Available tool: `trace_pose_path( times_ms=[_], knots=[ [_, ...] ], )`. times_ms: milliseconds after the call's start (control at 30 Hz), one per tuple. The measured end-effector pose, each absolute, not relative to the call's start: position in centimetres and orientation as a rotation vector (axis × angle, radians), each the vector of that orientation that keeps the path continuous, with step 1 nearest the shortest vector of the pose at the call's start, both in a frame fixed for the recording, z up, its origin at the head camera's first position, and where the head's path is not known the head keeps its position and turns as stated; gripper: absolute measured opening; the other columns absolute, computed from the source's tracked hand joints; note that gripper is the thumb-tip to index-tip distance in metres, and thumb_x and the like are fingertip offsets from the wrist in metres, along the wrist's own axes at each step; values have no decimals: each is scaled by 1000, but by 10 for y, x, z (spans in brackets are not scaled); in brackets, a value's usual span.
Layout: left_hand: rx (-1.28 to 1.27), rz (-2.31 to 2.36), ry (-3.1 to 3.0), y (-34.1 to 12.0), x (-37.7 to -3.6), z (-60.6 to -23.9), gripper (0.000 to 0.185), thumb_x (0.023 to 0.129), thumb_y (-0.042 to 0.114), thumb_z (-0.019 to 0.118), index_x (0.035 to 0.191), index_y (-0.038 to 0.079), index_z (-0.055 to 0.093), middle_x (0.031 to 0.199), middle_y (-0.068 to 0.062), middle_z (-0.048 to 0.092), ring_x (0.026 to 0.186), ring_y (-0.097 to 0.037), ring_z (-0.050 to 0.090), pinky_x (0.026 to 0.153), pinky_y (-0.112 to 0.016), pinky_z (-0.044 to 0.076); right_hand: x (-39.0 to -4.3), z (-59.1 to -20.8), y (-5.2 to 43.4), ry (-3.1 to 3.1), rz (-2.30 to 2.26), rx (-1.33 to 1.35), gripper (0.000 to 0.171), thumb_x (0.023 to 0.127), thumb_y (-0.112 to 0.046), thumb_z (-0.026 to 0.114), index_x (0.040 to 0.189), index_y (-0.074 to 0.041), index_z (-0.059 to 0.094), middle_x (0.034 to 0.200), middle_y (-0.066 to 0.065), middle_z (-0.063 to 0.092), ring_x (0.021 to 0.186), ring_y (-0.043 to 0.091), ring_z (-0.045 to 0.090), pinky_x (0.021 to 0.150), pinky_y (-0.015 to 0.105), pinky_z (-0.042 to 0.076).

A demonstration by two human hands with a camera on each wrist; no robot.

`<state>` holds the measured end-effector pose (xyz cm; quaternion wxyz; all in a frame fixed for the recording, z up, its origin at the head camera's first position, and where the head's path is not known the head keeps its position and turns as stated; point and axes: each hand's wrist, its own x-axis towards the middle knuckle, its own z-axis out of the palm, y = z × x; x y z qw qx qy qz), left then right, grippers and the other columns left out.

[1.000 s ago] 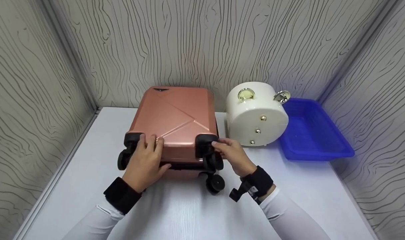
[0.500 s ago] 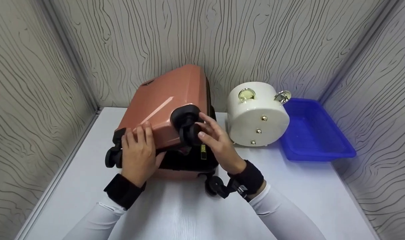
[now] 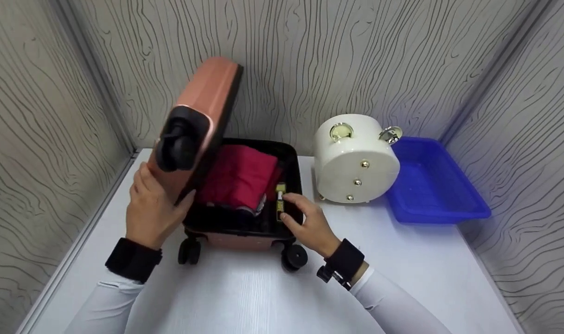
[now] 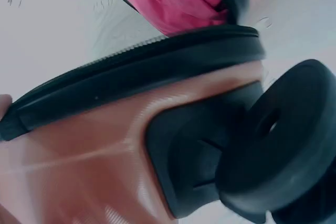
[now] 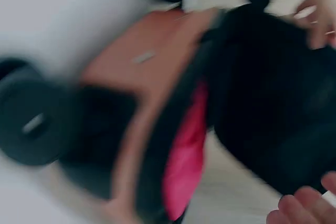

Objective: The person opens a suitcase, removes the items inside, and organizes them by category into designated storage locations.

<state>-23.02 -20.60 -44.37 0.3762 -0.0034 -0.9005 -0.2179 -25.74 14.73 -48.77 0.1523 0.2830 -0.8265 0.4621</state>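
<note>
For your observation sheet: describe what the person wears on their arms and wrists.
Both arms wear long white sleeves. The left hand has a broad black band at the wrist. The right hand has the same black band, with a small black device clipped to its underside.

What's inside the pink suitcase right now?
In the open suitcase lie a folded red cloth and, along the right side, a small yellow-capped bottle by the right hand. Whatever lies under the cloth is hidden.

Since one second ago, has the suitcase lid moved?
Yes. The suitcase lid has swung up and to the left, away from the white round case, which stayed put; the left hand holds its lower edge.
</note>
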Motion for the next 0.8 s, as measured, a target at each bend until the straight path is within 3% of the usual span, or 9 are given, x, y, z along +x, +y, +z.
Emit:
trace_pose_path(
  times_ms=[133, 233, 333, 433, 567, 733, 800],
  knots=[
    [94, -743, -2282, -222, -226, -447, 108, 83, 41, 91, 156, -13, 31, 136, -39, 53, 112, -61, 63, 84, -76, 55, -258, -508, 156, -2489, 1027, 899, 41, 98, -10, 77, 135, 6, 70, 137, 24, 72, 131, 40, 68, 113, 54, 54],
    [130, -901, -2273, -234, -223, -449, 109, 87, 41, 88, 164, -4, 26, 143, -34, 52, 119, -56, 62, 90, -75, 53, -255, -517, 159, -2566, 808, 958, 36, 101, -13, 76, 133, 3, 73, 131, 20, 75, 125, 37, 71, 107, 52, 57],
    [160, -1000, -2263, -246, -221, -452, 113, 92, 42, 84, 171, 5, 13, 154, -33, 46, 125, -54, 61, 94, -73, 51, -252, -524, 159, -2599, 582, 1033, 27, 102, -13, 75, 125, 0, 77, 117, 14, 80, 110, 31, 76, 98, 46, 61],
    [227, -1063, -2259, -258, -218, -457, 113, 97, 42, 78, 173, 4, 3, 160, -36, 39, 125, -57, 60, 96, -71, 48, -249, -530, 160, -2574, 404, 1094, 17, 100, -12, 77, 114, -3, 82, 101, 9, 82, 94, 25, 76, 87, 41, 63],
    [330, -1205, -2218, -274, -212, -468, 104, 102, 42, 70, 171, 0, 6, 159, -37, 39, 131, -55, 54, 107, -67, 42, -246, -536, 163, -2546, 346, 1080, 9, 98, -12, 80, 104, -7, 84, 93, 4, 81, 87, 21, 74, 80, 36, 62],
    [388, -1446, -2145, -294, -207, -484, 87, 109, 41, 58, 173, 9, 8, 169, -29, 33, 152, -46, 39, 125, -59, 32, -245, -536, 171, -2538, 362, 1034, 4, 96, -10, 81, 99, -9, 83, 89, 1, 82, 84, 19, 73, 76, 35, 61],
    [449, -1561, -2132, -301, -206, -491, 82, 112, 43, 51, 173, 10, 9, 171, -27, 32, 149, -44, 43, 120, -46, 43, -244, -536, 175, -2531, 355, 1033, 4, 94, -8, 82, 98, -10, 83, 88, 0, 81, 82, 19, 72, 75, 35, 61]
  ],
)
